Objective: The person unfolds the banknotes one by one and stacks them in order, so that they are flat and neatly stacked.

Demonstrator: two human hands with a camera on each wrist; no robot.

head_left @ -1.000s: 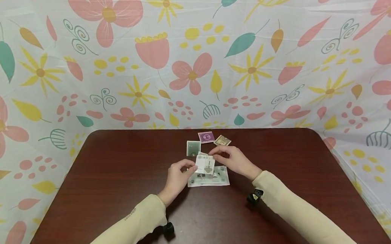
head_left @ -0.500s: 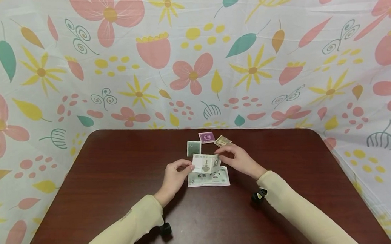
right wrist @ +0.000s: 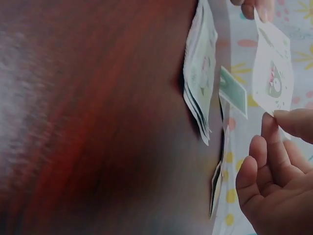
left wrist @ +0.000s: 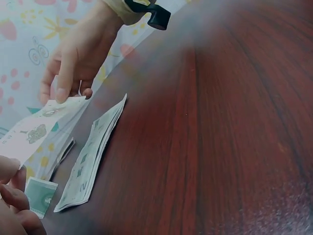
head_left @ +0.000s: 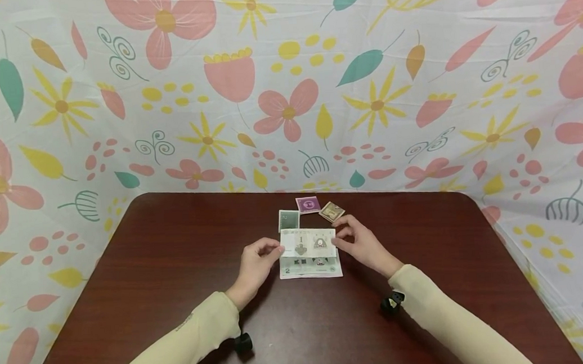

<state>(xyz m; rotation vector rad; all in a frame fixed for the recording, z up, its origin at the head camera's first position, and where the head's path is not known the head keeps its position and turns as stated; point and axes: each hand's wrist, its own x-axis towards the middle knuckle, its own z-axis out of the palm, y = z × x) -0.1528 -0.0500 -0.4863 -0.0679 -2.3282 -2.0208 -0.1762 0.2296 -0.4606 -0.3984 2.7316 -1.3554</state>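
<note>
Between my two hands a pale play banknote [head_left: 308, 243] marked with a 1 is stretched flat, raised off the table. My left hand [head_left: 254, 267] pinches its left edge between thumb and fingers. The right edge is pinched by my right hand [head_left: 366, 245], which also shows in the right wrist view. Below the held note lies a stack of green banknotes [head_left: 311, 268] marked with a 2, its far part hidden. In the left wrist view the stack's layered edges [left wrist: 93, 159] show on the table.
Behind the held note lie a green folded banknote [head_left: 288, 219], a purple one [head_left: 308, 204] and a brown one [head_left: 332, 211]. The dark wooden table [head_left: 184, 240] ends at a flowered cloth [head_left: 285, 92] at the back.
The pale banknote, partly folded before, is now spread out to full width. My right hand has moved right, and my left hand slightly left, each still holding the note.
</note>
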